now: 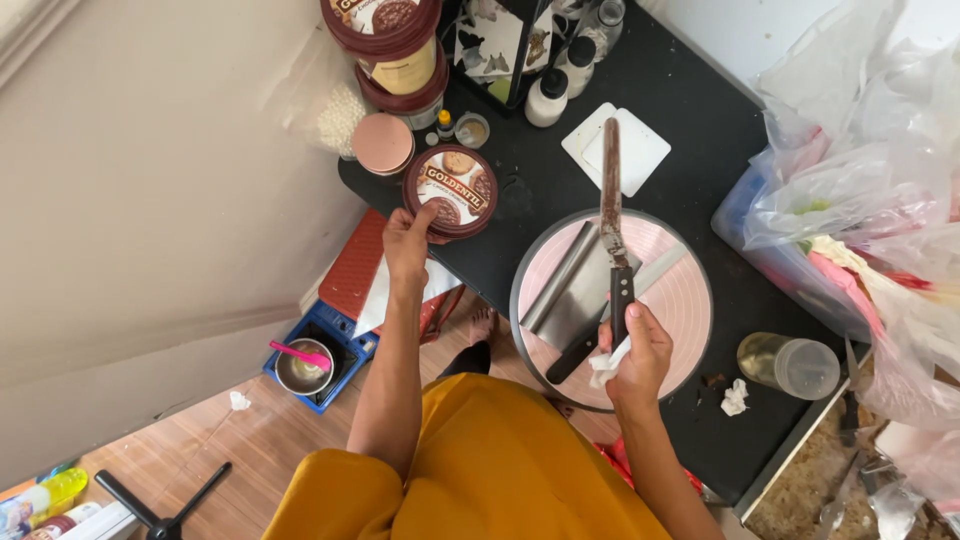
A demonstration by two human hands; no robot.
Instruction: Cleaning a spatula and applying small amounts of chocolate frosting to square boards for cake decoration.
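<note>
one head-worn camera looks steeply down, from fairly high, onto the black table (690, 130).

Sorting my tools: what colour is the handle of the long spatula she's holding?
Black, on the long metal spatula held by the right hand; clearest in the head view.

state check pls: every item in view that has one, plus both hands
Left hand: gripping the round tin's edge.
Round tin: lid on, flat on table.
Right hand: holding spatula handle and a white tissue.
Spatula: smeared, blade over the turntable.
Turntable: pink, scraper lying on it.
Scraper: flat, untouched.
Plastic cup: on its side.
</note>
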